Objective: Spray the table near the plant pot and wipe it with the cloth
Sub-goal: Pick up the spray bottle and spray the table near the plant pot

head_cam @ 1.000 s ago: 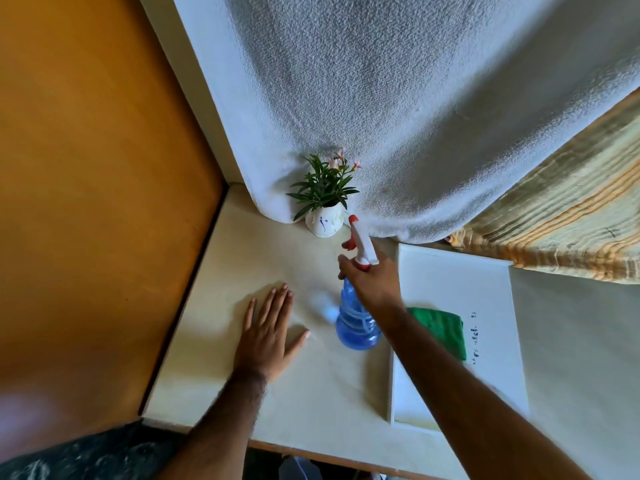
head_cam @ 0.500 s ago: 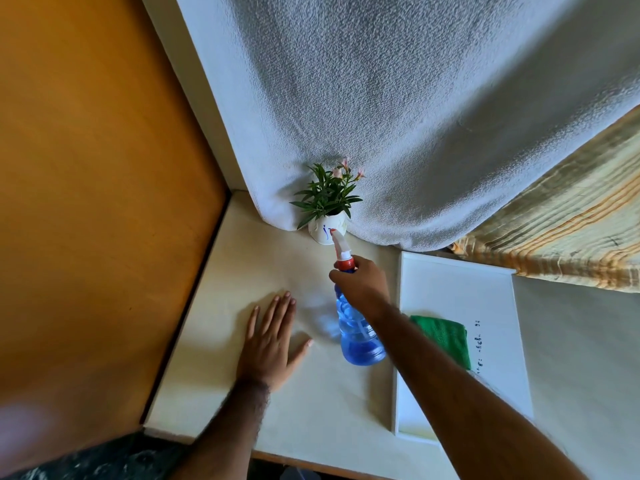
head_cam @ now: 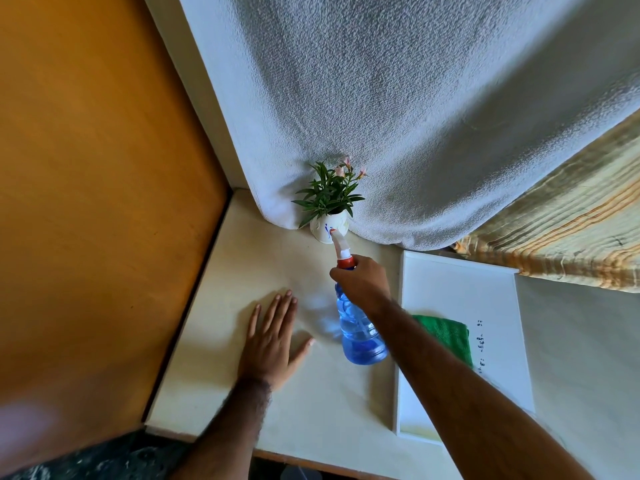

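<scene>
My right hand (head_cam: 362,282) grips the neck of a blue spray bottle (head_cam: 360,334) with a red collar and white nozzle; the bottle is tilted, its nozzle pointing toward the small white plant pot (head_cam: 323,232) at the back of the cream table (head_cam: 263,258). The pot holds a green plant with pink flowers. My left hand (head_cam: 273,337) lies flat on the table, fingers spread, left of the bottle. A folded green cloth (head_cam: 446,336) lies on a white board to the right, partly hidden by my right forearm.
A white board (head_cam: 457,296) lies flat on the table's right part. A white towel-like cloth (head_cam: 398,116) hangs behind the pot, a striped fabric (head_cam: 571,230) at the right. An orange wall (head_cam: 97,202) bounds the table's left edge; the front edge is near my arms.
My right hand has tipped the bottle forward and moved it toward the pot, so the nozzle now points at the pot's base. My left hand has stayed flat on the table.
</scene>
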Available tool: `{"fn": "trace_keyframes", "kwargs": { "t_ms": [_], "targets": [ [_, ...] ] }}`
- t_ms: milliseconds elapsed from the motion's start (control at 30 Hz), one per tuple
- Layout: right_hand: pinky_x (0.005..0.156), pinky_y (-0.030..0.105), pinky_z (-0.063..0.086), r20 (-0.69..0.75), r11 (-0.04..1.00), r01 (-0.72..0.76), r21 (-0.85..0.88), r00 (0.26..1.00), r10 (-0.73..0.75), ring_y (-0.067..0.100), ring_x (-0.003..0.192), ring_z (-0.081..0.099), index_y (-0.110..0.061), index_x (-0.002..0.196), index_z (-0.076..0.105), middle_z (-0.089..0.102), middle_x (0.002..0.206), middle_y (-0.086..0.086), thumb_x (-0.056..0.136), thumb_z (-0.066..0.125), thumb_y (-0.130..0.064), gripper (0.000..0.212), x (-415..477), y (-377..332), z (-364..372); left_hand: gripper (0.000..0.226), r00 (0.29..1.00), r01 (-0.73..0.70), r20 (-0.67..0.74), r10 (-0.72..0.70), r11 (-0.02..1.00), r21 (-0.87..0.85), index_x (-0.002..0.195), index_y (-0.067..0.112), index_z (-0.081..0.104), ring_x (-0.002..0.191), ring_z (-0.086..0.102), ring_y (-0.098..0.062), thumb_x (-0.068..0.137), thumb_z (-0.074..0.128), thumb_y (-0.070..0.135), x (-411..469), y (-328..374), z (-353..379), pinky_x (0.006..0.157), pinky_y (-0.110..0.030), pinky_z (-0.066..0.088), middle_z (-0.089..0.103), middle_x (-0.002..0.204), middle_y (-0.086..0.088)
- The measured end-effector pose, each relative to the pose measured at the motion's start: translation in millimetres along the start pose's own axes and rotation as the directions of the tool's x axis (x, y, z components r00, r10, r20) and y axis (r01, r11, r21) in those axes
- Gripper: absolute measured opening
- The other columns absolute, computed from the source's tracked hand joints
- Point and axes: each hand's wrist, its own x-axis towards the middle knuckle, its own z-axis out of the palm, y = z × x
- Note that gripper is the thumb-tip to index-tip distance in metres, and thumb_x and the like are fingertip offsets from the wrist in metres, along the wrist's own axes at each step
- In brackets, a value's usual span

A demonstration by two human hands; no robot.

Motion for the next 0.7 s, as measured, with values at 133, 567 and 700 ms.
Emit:
{"fn": "trace_keyframes", "kwargs": {
  "t_ms": [133,567,700],
  "targets": [
    [0.047,0.019,0.036,-0.011,1.0,0.02,0.001,1.0,-0.02,-0.003,0.05,0.055,-0.022,0.073,0.069,0.061,0.044,-0.022,0.068,0.067,-0.033,0.013,0.8,3.7,-1.0,0.083,1.0,-0.001,0.01,0.001,1.0,-0.003,0.163,0.016,0.033,0.16,0.03,-0.02,0.099,0.039,0.069,-0.4,0.0,-0.9,0.128,-0.056,0.03,0.032,0.173,-0.003],
    [0.056,0.016,0.047,-0.462,0.816,0.446,0.368,0.849,-0.256,0.001,0.055,0.055,-0.028,0.086,0.072,0.067,0.064,-0.015,0.07,0.065,-0.017,0.021,-16.4,5.1,-99.0,0.086,1.0,-0.012,-0.007,0.012,1.0,-0.025,0.164,0.015,0.031,0.159,0.03,-0.02,0.098,0.041,0.069,-2.3,-3.6,3.5,0.129,-0.056,0.027,0.032,0.173,-0.004],
    [0.067,0.029,0.051,-0.554,0.727,0.602,0.33,0.747,-0.368,0.018,0.067,0.06,-0.019,0.107,0.072,0.069,0.074,0.018,0.083,0.067,-0.014,0.025,-5.6,27.3,-135.1,0.087,1.0,-0.017,-0.01,0.017,1.0,-0.021,0.164,0.014,0.032,0.159,0.031,-0.022,0.097,0.042,0.069,-2.4,-3.1,4.6,0.127,-0.058,0.03,0.032,0.173,-0.005]
  ]
}}
